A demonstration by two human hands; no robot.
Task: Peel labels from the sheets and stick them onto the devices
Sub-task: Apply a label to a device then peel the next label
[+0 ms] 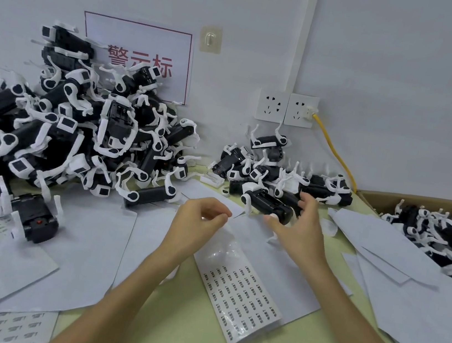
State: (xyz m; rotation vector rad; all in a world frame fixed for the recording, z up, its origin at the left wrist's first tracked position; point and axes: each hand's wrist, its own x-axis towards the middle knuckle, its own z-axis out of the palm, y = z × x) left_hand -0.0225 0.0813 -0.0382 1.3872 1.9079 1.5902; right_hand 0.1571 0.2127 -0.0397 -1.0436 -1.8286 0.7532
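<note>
The left hand (pixel 200 220) is curled, thumb and forefinger pinched together at the raised upper end of the label sheet (pixel 242 293), which curves down onto the yellow-green table (pixel 181 339). Whether a single label sits between the fingertips cannot be told. The right hand (pixel 299 228) has its fingers spread and loose at a black-and-white device (pixel 268 203) lying just ahead of it on white paper; whether it touches the device is unclear. A large pile of devices (pixel 65 125) fills the left side against the wall, a smaller pile (pixel 272 166) sits beyond the hands, and a cardboard box (pixel 375 196) on the right holds more.
</note>
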